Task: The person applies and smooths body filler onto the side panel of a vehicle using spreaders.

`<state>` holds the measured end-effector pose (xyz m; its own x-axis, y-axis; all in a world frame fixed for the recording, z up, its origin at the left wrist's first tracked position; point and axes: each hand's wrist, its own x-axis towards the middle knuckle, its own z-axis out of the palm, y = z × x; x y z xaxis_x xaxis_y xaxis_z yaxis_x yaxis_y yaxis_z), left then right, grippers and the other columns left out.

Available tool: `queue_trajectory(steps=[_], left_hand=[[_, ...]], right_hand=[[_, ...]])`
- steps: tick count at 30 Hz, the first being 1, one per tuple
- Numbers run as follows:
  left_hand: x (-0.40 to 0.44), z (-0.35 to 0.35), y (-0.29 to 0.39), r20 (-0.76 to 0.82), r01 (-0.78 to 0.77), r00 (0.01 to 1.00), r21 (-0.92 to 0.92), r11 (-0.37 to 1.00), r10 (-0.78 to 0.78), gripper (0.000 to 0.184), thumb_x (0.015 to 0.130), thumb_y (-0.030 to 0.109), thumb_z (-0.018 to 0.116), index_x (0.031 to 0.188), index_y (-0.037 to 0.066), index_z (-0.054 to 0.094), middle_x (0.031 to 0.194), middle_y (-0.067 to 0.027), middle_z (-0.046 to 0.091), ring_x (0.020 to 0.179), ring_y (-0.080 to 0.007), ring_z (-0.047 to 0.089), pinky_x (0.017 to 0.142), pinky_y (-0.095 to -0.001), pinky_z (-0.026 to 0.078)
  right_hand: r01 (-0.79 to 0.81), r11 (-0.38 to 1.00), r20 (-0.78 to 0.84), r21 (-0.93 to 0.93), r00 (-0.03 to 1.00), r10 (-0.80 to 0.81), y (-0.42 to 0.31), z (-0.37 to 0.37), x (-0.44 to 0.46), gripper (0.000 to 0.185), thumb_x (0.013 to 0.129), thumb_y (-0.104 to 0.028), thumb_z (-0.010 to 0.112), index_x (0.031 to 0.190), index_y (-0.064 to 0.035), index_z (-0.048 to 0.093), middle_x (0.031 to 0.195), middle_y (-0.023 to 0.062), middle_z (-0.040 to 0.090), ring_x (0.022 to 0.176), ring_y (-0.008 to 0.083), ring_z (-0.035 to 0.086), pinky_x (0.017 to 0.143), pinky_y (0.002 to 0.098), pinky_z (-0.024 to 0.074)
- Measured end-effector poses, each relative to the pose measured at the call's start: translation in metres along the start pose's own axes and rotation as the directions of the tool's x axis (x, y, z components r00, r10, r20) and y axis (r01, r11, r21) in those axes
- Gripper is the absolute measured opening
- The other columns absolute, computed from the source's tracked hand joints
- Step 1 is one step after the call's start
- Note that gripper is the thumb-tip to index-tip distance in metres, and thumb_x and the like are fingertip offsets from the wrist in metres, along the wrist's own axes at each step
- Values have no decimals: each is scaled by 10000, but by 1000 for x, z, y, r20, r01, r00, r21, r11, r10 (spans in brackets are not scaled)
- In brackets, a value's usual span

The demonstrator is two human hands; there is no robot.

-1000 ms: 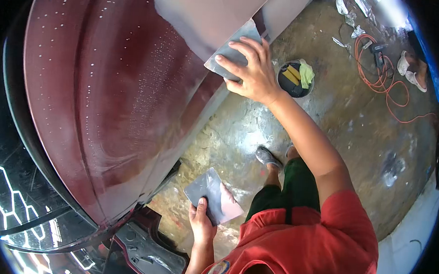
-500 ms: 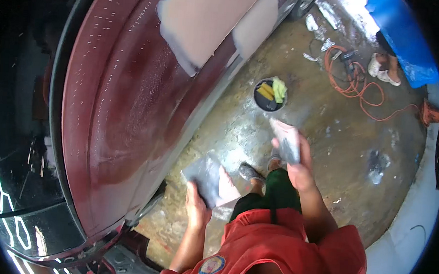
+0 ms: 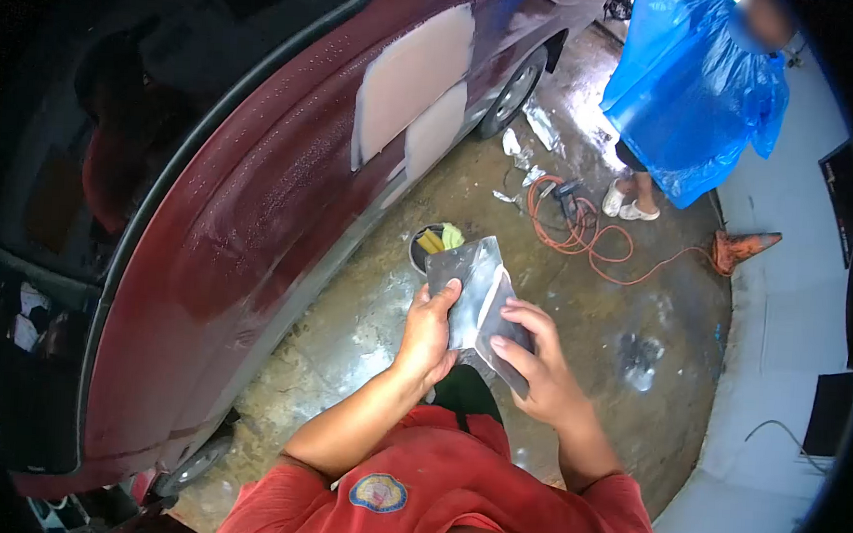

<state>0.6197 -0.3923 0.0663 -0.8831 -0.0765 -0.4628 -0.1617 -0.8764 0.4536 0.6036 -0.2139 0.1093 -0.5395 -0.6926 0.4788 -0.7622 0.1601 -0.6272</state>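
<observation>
My left hand (image 3: 427, 332) pinches a dark grey, wet-looking sheet of sandpaper (image 3: 472, 277), thumb on its face. My right hand (image 3: 543, 371) holds a second grey sandpaper piece (image 3: 489, 339) with a pale edge, its fingers bent over it. The two pieces meet or overlap in front of my body; I cannot tell whether they touch. To the left stands a dark red car (image 3: 226, 227), wet with droplets, with a pale filler patch (image 3: 415, 78) on its side.
Behind the sandpaper, a bucket (image 3: 415, 258) holds yellow sponges (image 3: 431, 241) and a light green cloth (image 3: 452, 236). An orange cord (image 3: 596, 245) coils on the wet floor, running to a traffic cone (image 3: 739, 252). A person in a blue plastic cover (image 3: 691, 97) stands beyond.
My hands have come together from apart, bringing the two sandpaper pieces side by side. The view has tilted up, showing more of the person in blue and the car's wheel.
</observation>
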Motion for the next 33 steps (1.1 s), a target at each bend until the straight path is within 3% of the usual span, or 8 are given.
queue_trajectory(steps=[7,11,14,17,21,29,32,33], left_hand=[[-28,-23,10,-184,-129,973,73,989,141,453,941,178,637,1312,-8,452,1146,-118,629,1009,-230,658,876,-396,558],[-21,-35,73,-132,-514,804,333,790,579,331,936,254,637,1170,35,557,1063,-80,648,945,-193,642,862,-379,531],[-7,-36,125,-158,-659,676,309,686,720,345,928,273,647,1165,35,568,1039,-73,653,941,-194,644,861,-373,530],[8,-24,162,-99,-786,550,276,554,829,346,931,270,634,1183,42,568,1049,-70,654,953,-205,654,855,-365,543],[50,-6,176,39,-871,419,299,389,907,364,963,253,580,1246,26,555,1052,-98,682,899,-210,689,766,-354,578],[148,-29,226,138,-906,326,330,267,935,396,983,309,529,1218,-7,567,972,-116,674,862,-228,660,741,-344,547],[174,-46,263,342,-891,152,453,-21,928,487,998,385,421,1155,-51,571,872,-201,636,693,-236,609,604,-314,500],[160,-49,274,719,-897,338,441,-22,607,371,1022,296,442,1157,-24,572,907,-150,624,861,-232,619,754,-337,518]], right_hand=[[-301,921,147,-250,928,343,60,14,-71,735,729,207,519,1375,-142,516,1401,209,412,1295,394,464,1080,435,404],[-742,473,-84,476,497,864,119,43,-135,641,773,128,504,1378,-85,520,1319,138,573,1236,336,551,1068,443,422],[-82,9,33,997,498,866,146,41,-116,537,822,43,544,1353,-27,513,1262,114,623,1204,306,583,1053,466,440],[64,-212,141,975,555,820,182,27,-69,543,810,14,597,1344,-17,505,1298,137,603,1211,320,576,1056,481,443],[-97,-454,419,886,587,693,243,-2,-11,534,895,-122,582,1406,-47,448,1358,147,571,1271,360,536,1065,608,393],[-16,-597,371,802,797,477,363,-2,84,893,890,-787,339,1555,-195,265,1576,173,317,1404,493,326,1010,789,293],[-39,-551,326,833,840,434,411,18,106,899,893,-799,284,1567,-205,241,1611,163,244,1423,533,250,977,842,239],[-16,-492,263,871,860,438,424,25,107,840,923,-746,320,1565,-208,254,1618,158,228,1435,516,240,987,844,214]])
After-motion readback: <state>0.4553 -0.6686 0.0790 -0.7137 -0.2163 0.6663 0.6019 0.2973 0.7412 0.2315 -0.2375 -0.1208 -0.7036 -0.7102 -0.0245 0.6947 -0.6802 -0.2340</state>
